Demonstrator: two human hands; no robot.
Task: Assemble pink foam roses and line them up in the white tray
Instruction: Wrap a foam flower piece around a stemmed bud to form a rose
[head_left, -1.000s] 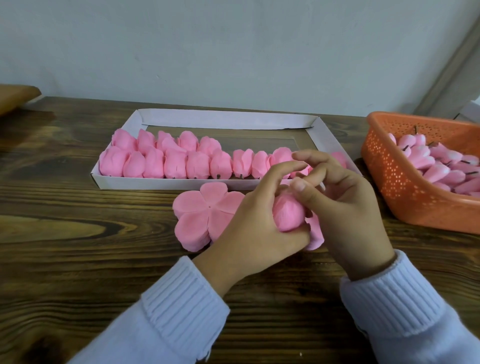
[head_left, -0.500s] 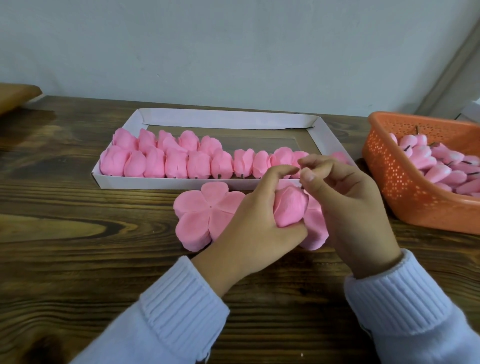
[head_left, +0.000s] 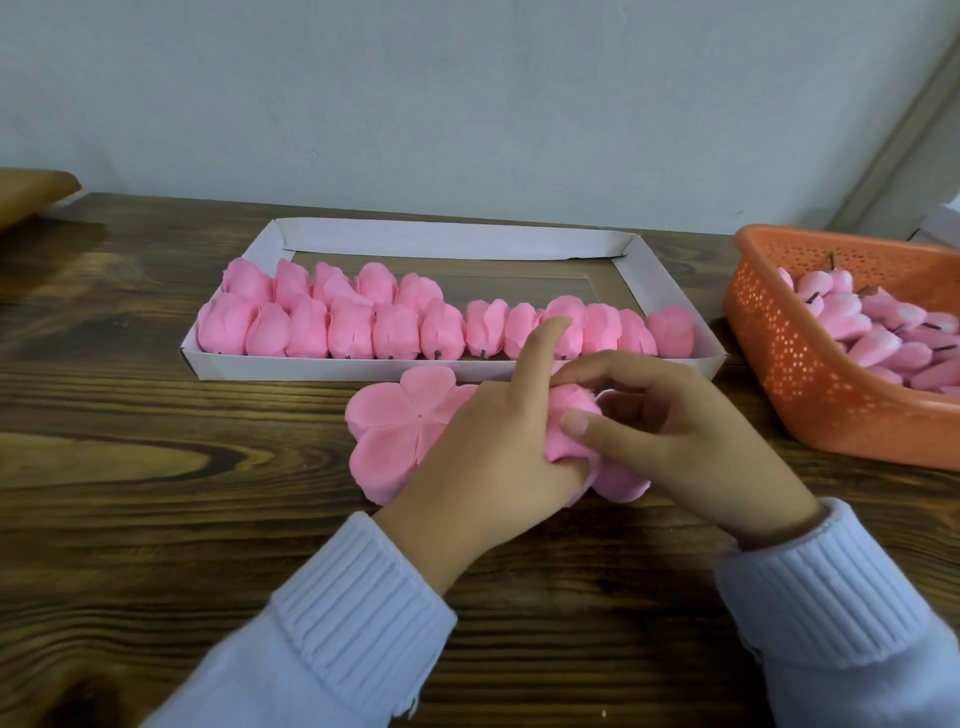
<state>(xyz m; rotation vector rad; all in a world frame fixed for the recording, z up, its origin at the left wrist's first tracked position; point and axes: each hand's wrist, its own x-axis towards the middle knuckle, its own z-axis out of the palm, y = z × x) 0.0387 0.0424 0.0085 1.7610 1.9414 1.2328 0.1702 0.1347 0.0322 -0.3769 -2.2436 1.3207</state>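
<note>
Left hand (head_left: 488, 457) and right hand (head_left: 675, 441), grip clamped on a soft pink foam rose (head_left: 569, 428), beside a white cardboard tray (head_left: 447, 243) on the dark wooden desk (head_left: 156, 519)

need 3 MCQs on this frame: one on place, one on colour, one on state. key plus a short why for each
1. Where does the flat petal piece lie relative to the white tray?
A inside it
B on the table, in front of it
C on its far rim

2. The basket to the right of the tray is:
A orange
B green
C black

3. The left hand and the right hand:
A both lie flat on the table
B both reach into the basket
C both hold the rose being assembled

Key:
1 B: it lies on the wood, on the near side of the tray's front wall.
2 A: its perforated walls are orange.
3 C: the thumbs and fingers of both hands close round the one rose.
</note>
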